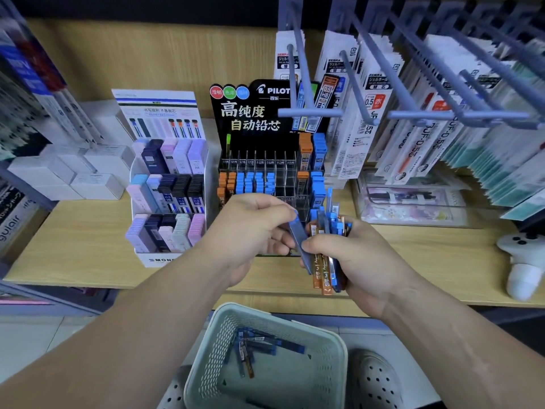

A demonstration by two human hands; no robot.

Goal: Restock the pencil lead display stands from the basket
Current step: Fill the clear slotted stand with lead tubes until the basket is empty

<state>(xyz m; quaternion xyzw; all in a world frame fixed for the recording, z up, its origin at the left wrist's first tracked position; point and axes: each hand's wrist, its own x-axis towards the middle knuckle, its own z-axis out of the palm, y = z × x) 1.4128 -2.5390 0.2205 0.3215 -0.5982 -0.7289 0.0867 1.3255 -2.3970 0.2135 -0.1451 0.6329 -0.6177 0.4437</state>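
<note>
A stationery shop aisle, seen from above the person's hands. A pale wooden shelf [88, 240] runs across the middle, with a wood-grain back panel behind it.

At the centre of the shelf stands a black Pilot display stand [250, 119] with a printed header card. Its clear slots are partly filled: orange and blue lead cases fill the lower left slots and the right end, and several slots between hold nothing. Just beside it on the left is a white tiered display stand [165, 187] holding pastel, black and navy lead cases in three rows. Left of that are stacked white boxes [73, 172]. To the right, refill packs [368, 113] hang on grey pegs, a clear tray [413, 199] of patterned items lies under them, and a white handheld controller [522, 252] rests near the shelf's edge.

Both hands are in front of the Pilot stand. The left hand [250, 231] has its grip pinched on the upper end of a single blue lead case [299, 240]. The right hand [362, 255] has its grip curled round a bundle of orange and blue lead cases [327, 261], its thumb lying across the single case.

Below the shelf is a pale green perforated basket [206, 358]. A few blue lead cases [256, 346] and at least one orange one lie loose on its floor. A white shoe [374, 379] with holes shows just right of the basket.
</note>
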